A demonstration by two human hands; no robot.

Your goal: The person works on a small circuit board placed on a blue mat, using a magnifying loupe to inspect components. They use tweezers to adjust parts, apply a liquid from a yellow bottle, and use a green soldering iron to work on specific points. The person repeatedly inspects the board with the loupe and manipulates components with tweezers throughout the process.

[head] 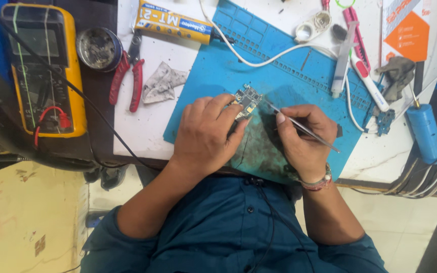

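Step in hand, as judged: fine probing or picking work on a small circuit board point(247, 100) with metal tweezers point(302, 126)

Left hand point(206, 134): grip closed on the circuit board, fingertips pinning its near edge, board tilted up off the blue work mat point(299, 76) on the table point(147, 126)

Right hand point(304, 141): grip closed around the tweezers in a pen hold; tips at the right edge of the board, just beyond the left grip; contact with a component too small to tell

Beyond the grips: white cable point(259, 61), grey flat tool point(343, 60), pink-and-white pen-like tool point(362, 65)

Left of the left grip: crumpled grey cloth point(162, 82), red-handled pliers point(127, 76), round tin point(98, 48), yellow multimeter point(44, 68), yellow tube point(173, 23)

Right of the right grip: small blue circuit piece point(385, 121), blue-handled tool point(425, 131)

Next move, as judged: calls for a steady left grip on the board and a light, exact placing of the tweezer tips; slip risk to small parts
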